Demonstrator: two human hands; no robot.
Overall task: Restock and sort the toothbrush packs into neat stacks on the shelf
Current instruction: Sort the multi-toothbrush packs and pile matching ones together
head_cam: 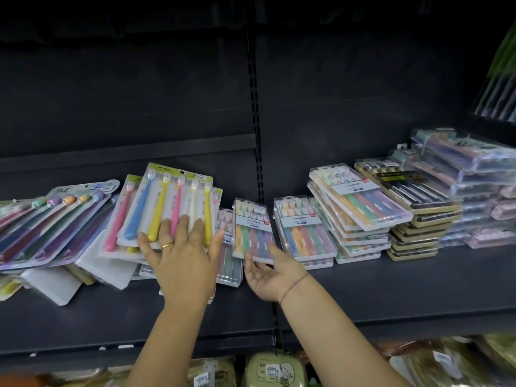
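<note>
Down low, under the dark shelf (391,277), sit some yellowish packets (275,370), too blurry to tell apart. Up from there, my left hand (183,255) lies flat with fingers spread on a card pack of five bright toothbrushes (167,202), which leans on a messy pile. My right hand (269,270) is palm up, fingers curled under the near end of a clear box of pastel toothbrushes (252,229), thumb on top. Beside it stands a short stack of the same boxes (303,230). Further right are taller stacks, clear ones (357,199) and then gold-edged dark ones (413,208).
</note>
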